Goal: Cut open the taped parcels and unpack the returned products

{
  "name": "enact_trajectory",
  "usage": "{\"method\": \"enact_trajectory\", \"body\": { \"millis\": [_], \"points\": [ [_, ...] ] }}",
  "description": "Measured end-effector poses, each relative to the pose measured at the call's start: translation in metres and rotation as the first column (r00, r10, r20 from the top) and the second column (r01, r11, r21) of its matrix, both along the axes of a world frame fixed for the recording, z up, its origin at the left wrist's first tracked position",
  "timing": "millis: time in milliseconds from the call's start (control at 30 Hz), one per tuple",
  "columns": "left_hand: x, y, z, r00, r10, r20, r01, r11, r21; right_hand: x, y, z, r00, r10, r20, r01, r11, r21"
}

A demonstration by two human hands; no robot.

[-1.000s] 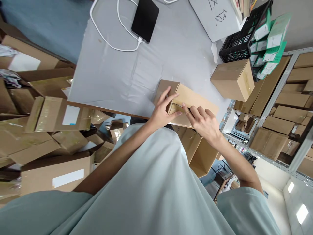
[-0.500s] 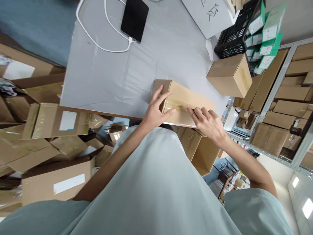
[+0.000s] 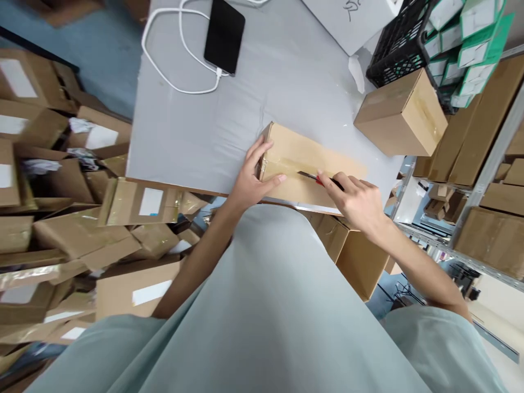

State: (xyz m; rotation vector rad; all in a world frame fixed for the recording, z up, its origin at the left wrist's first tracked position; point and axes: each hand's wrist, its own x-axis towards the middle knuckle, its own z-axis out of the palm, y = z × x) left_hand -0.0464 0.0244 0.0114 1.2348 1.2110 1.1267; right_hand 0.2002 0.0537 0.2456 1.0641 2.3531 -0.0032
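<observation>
A long cardboard box [image 3: 305, 150] with clear tape on it lies along the near edge of the grey table [image 3: 184, 131]. My left hand [image 3: 251, 177] grips its left end, thumb on the top face and fingers round the far side. In my right hand [image 3: 354, 199] is a utility knife [image 3: 313, 177] with a dark body and a bit of red. Its bare blade points left, over the taped face of the box; whether the tip touches the cardboard I cannot tell.
A phone [image 3: 224, 38] on a white cable [image 3: 164, 82] lies at the back. To the right stand a smaller carton [image 3: 401, 114] and a black crate [image 3: 403, 49] beside green-and-white boxes [image 3: 477, 60]. Cartons pile up on the left floor [image 3: 82, 234]; shelving is at right.
My left hand has slid slightly left and more of the knife shows in my right hand. The box looks turned, its end face now less visible. The camera view has shifted.
</observation>
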Motion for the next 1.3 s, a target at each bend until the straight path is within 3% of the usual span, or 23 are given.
{"method": "enact_trajectory", "body": {
  "millis": [167,267,467,767,1033,1300],
  "points": [
    [0.0,-0.001,-0.002,1.0,-0.005,0.001,0.005,1.0,0.006,-0.027,0.004,-0.031,1.0,0.0,-0.016,-0.001,1.0,-0.03],
    [0.0,-0.002,0.0,1.0,-0.006,0.018,0.006,1.0,0.011,-0.031,0.005,-0.039,1.0,0.007,-0.01,-0.007,0.999,-0.032],
    [0.001,-0.004,0.006,1.0,0.003,0.011,-0.003,0.999,0.039,-0.03,-0.005,-0.036,1.0,-0.018,0.021,0.018,1.0,0.009],
    [0.0,-0.002,0.009,1.0,0.01,0.006,-0.011,0.999,0.042,-0.057,-0.009,-0.02,0.993,0.023,0.114,-0.02,0.999,-0.033],
    [-0.002,0.0,0.009,1.0,0.014,0.018,-0.013,1.0,-0.024,0.002,-0.01,0.0,0.963,0.035,0.267,-0.019,0.998,-0.065],
    [-0.003,0.001,-0.011,0.998,0.046,0.048,-0.045,0.999,-0.025,0.046,-0.012,0.005,0.96,-0.002,0.281,0.027,0.996,-0.084]
  ]
}}
